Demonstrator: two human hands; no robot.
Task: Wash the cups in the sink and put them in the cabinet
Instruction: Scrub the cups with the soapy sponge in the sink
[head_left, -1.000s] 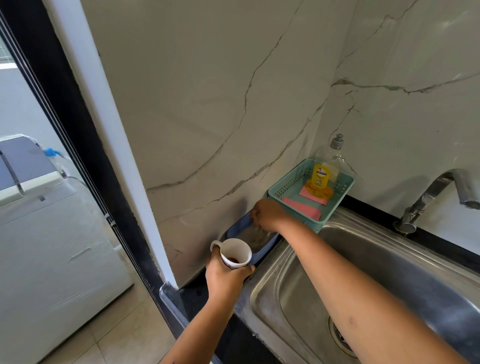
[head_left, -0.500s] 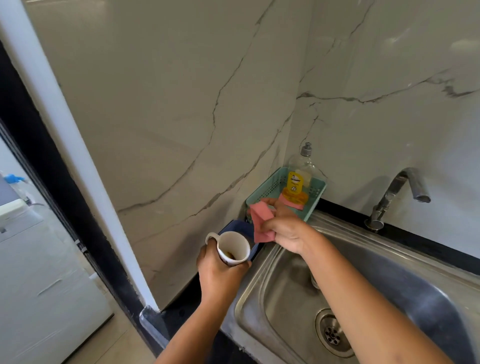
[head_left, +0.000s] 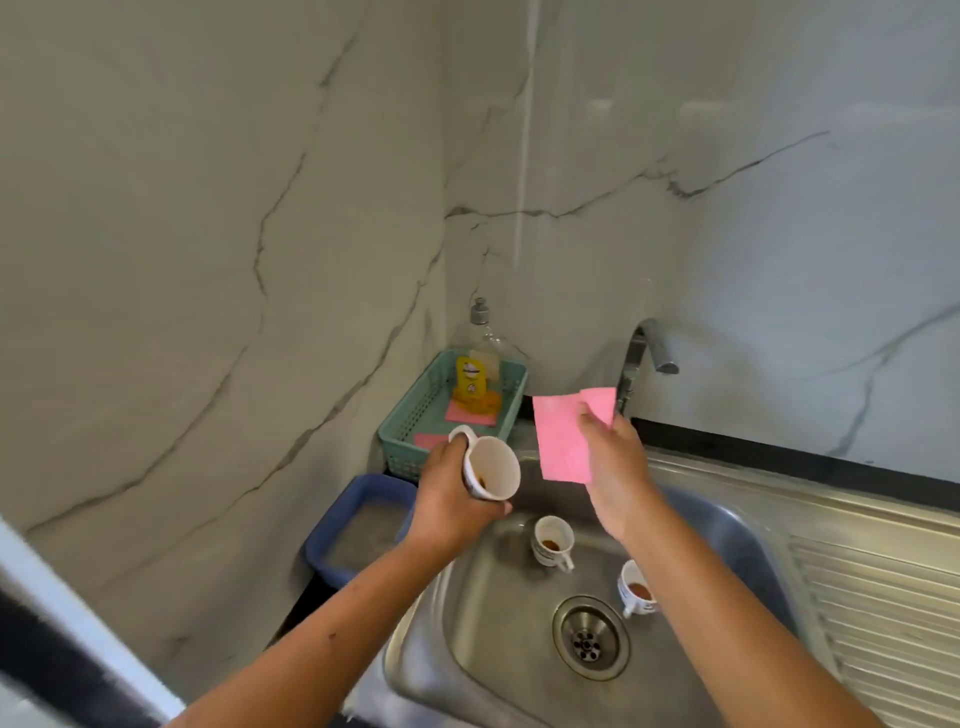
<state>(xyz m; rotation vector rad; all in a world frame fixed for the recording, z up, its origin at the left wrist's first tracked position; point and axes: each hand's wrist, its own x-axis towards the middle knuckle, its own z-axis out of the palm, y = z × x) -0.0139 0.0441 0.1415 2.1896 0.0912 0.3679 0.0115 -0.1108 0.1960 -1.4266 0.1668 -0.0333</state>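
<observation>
My left hand (head_left: 451, 499) grips a white cup (head_left: 491, 467) tilted toward the right, brown dregs inside, over the left rim of the steel sink (head_left: 498, 629). My right hand (head_left: 615, 462) pinches a pink cloth (head_left: 563, 436) that hangs flat in the air beside the cup, below the tap (head_left: 649, 353). Two more white cups with brown residue stand in the basin: one (head_left: 551, 541) near the back, another (head_left: 636, 592) to the right of the drain (head_left: 589, 636), partly hidden by my right forearm.
A teal basket (head_left: 410, 441) in the corner holds a soap bottle (head_left: 480, 358) and pink cloths. A blue tub (head_left: 345, 519) sits left of the sink. The ribbed drainboard (head_left: 878, 613) lies to the right. Marble walls close the corner.
The view swung right, bringing the sink basin and two cups into sight. My right hand lifted the pink cloth from the basket and spread it out by the tap. The left hand tilted its cup.
</observation>
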